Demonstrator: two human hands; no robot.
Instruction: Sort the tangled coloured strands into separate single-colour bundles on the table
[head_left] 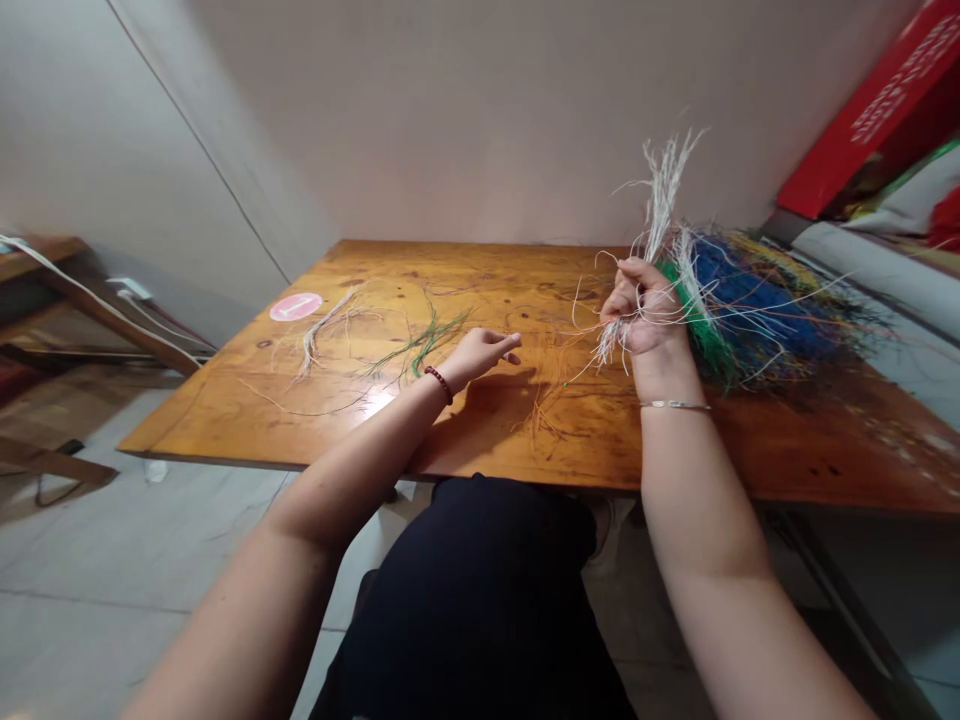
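Observation:
My right hand [643,300] is closed around a bundle of white fibre strands [663,195]. The bundle fans upward above the fist, its lower ends poke out below, and loose strands trail right. My left hand [484,355] hovers over the table's middle, thumb and fingers pinched together; whatever thin thing might be between them is hidden. Green strands [427,340] lie just left of that hand. Orange strands [544,410] lie between my two hands. Farther left rests a small bunch of white strands [319,335].
A large pile of blue, green and yellow strands [780,300] covers the right of the wooden table [247,400]. A round pink sticker [295,306] sits at the left. A red box [862,110] stands at the upper right. The wall borders the table's far edge.

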